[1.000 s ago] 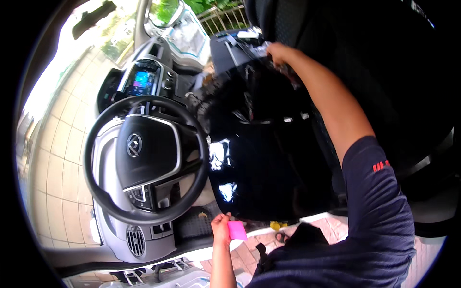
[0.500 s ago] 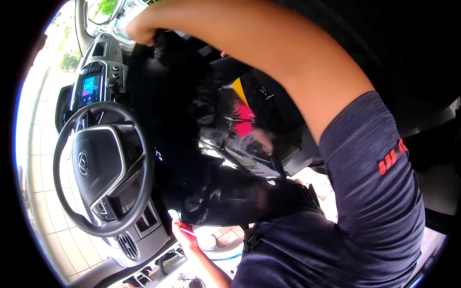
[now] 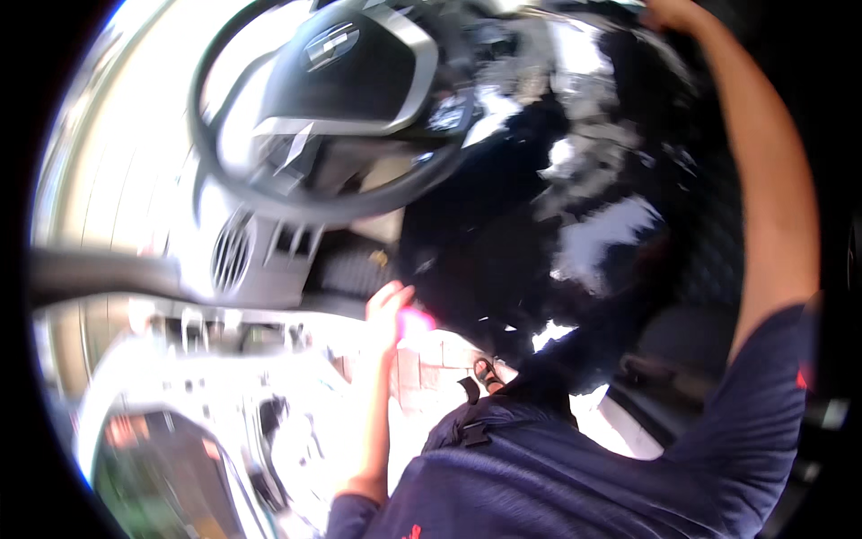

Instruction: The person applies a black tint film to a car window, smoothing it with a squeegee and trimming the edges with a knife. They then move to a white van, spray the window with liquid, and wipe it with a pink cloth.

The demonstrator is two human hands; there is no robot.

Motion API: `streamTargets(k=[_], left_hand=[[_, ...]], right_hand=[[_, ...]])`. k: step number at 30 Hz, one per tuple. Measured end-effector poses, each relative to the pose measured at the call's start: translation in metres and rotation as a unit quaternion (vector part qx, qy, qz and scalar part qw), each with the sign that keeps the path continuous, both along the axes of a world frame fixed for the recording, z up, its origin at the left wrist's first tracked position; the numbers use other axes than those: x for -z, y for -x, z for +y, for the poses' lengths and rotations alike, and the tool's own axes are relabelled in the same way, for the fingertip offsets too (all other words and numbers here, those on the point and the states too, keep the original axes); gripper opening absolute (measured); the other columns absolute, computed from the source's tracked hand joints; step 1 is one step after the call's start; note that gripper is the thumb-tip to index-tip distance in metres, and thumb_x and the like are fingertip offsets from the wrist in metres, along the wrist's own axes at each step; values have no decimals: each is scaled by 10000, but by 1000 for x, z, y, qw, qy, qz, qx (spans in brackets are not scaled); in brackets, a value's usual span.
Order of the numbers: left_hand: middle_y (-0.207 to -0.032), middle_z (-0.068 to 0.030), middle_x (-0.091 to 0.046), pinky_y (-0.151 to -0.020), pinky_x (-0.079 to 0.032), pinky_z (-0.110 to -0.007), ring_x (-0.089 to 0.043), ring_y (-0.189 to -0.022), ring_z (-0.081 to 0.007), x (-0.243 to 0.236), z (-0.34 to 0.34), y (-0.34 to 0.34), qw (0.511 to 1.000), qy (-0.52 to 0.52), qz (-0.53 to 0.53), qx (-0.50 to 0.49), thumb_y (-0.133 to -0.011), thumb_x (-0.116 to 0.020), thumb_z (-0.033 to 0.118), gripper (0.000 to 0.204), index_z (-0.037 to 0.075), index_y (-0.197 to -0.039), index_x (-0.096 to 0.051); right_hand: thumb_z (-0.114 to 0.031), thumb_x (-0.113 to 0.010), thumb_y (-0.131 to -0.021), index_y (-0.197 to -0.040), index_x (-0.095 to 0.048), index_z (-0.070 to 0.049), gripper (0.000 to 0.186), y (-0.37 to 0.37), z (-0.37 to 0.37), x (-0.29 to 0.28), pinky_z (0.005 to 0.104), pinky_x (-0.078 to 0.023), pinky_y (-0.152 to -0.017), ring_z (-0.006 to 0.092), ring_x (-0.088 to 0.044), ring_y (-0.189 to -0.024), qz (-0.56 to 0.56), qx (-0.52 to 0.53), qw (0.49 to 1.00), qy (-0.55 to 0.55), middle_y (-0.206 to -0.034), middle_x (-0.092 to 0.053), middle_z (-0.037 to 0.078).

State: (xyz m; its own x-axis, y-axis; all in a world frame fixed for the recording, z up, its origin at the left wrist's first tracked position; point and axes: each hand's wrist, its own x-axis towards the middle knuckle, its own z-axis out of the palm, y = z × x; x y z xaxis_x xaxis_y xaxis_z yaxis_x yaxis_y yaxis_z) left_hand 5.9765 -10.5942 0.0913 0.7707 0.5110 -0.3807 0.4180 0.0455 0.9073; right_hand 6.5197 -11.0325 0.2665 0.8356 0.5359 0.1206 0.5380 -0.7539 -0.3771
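A large, glossy black sheet (image 3: 485, 225) stretches across the space between the steering wheel and my body, with pale reflections on its creased surface. At its near left edge, my left hand (image 3: 388, 310) is closed, pinching the edge beside a small bright pink thing (image 3: 415, 326) whose kind is blurred out. My right arm reaches far forward along the right side. Its hand (image 3: 669, 13), at the top of the picture, is closed by the sheet's far edge; the fingers are partly cut off and blurred.
The steering wheel (image 3: 337, 211) stands at the upper left, with a round air vent (image 3: 232, 256) below it. An open car door (image 3: 171, 404) lies at the lower left. A sandalled foot (image 3: 488, 373) shows on the paving below. Dark seating (image 3: 691, 346) is at the right.
The view has swung, so the steering wheel sits higher and further right and the door shows. My right arm now reaches up the right side instead of crossing over the top. The sheet's reflections have shifted.
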Motion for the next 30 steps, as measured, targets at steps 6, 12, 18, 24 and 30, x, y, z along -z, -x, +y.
streamTargets(k=[6, 12, 18, 24, 30], left_hand=[[-672, 15, -581, -555, -460, -291, -558, -599, -103, 47, -14, -39, 985, 76, -75, 139, -931, -696, 176, 227, 68, -749, -615], [-883, -32, -698, -720, -539, -276, -653, -786, -123, 73, -9, -13, 992, 95, -87, 18, -940, -651, 131, 167, 11, -1044, -703], [-914, -43, -711, -744, -545, -298, -664, -806, -142, 91, 5, 110, 989, 132, -39, -56, -950, -653, 218, 229, 21, -1043, -724], [-965, -82, -725, -725, -568, -313, -689, -802, -170, 89, 4, 280, 968, 184, -32, -166, -986, -641, 232, 246, 29, -1090, -734], [-1005, -136, -714, -715, -600, -374, -712, -843, -236, 117, -11, 473, 940, 168, -65, -290, -1010, -601, 226, 275, 16, -1162, -693]], right_hand=[[-56, -755, -808, -1407, -546, 12, 637, -96, -297, 57, 416, -446, -1107, 319, -531, -1318, -90, 153, 984, -27, -1381, -568, 186], [-89, -818, -683, -1289, -584, -21, 653, -81, -223, 151, 449, -501, -1012, 346, -619, -1194, -76, 222, 967, 98, -1251, -644, 194], [-224, -827, -689, -1188, -650, -109, 542, -23, -67, 103, 564, -482, -941, 337, -653, -1136, -199, 261, 932, 153, -1186, -703, 118], [-235, -571, -1034, -1211, -691, -42, 288, 164, 108, -31, 342, -511, -930, 276, -685, -1067, -334, 75, 891, -299, -1161, -718, 148], [-263, -756, -850, -1294, -661, -15, 518, 555, 401, -156, 342, -506, -973, 258, -674, -1122, -112, -381, 839, -373, -1261, -693, 146]])
